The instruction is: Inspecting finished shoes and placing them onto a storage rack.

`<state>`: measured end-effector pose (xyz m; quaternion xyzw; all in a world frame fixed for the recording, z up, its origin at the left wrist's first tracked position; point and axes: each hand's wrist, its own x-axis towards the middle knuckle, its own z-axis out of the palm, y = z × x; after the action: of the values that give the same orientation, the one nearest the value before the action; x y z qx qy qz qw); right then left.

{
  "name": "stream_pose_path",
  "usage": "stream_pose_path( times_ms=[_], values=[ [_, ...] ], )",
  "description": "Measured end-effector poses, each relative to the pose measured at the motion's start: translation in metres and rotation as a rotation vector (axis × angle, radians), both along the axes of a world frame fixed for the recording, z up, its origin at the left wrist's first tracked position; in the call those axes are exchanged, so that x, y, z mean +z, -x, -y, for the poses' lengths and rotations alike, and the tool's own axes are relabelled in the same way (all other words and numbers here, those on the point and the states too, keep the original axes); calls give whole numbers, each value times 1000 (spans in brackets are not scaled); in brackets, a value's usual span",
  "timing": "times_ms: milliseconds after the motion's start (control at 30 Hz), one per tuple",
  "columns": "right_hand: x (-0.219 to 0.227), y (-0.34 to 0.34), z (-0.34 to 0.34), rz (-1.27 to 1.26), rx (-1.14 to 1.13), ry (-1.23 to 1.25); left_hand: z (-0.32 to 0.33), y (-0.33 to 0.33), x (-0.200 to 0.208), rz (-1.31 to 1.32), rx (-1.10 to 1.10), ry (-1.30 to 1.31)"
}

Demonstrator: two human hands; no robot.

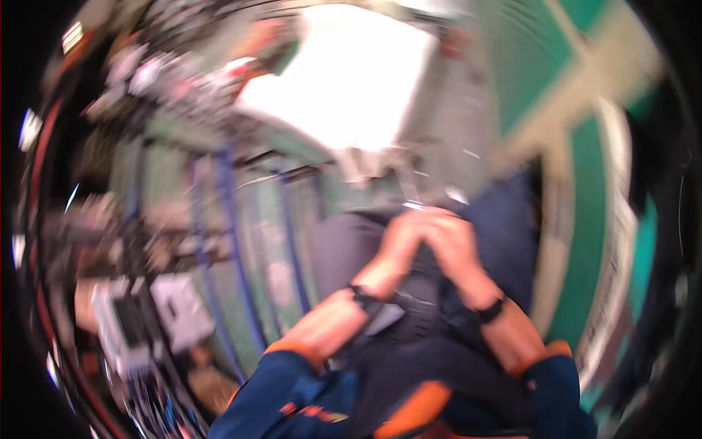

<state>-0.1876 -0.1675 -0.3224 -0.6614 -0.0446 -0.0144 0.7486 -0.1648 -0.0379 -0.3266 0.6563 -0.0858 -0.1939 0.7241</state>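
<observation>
My left hand and my right hand meet in front of my lap, fingers curled in and pressed together. A small bright, shiny thing shows at the fingertips, too smeared to name. Dark bands circle both wrists. Just beyond the hands stands a bright white surface, with a crumpled, cloth-like edge hanging toward me. Motion blur hides the finer detail of the fingers and whatever is between them.
Blue bars run along the left side. A grey-white box-shaped device sits at the lower left, with cables below it. Blurred clutter fills the upper left. Green floor with pale stripes lies to the right.
</observation>
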Motion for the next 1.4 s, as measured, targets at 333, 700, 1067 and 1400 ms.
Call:
stream_pose_path(
  times_ms=[333,700,1067,1400],
  values=[
    [2,-2,-6,187,-258,14,94,-10,-180,-666,-520,863],
    [1,-2,-16,222,-185,11,248,10,-100,-775,-842,968],
    [-12,-68,26,-289,-100,-223,297,40,-16,-857,-1022,928],
    [-48,-58,16,-260,12,-362,323,56,27,-1031,-1134,870]
  ],
)
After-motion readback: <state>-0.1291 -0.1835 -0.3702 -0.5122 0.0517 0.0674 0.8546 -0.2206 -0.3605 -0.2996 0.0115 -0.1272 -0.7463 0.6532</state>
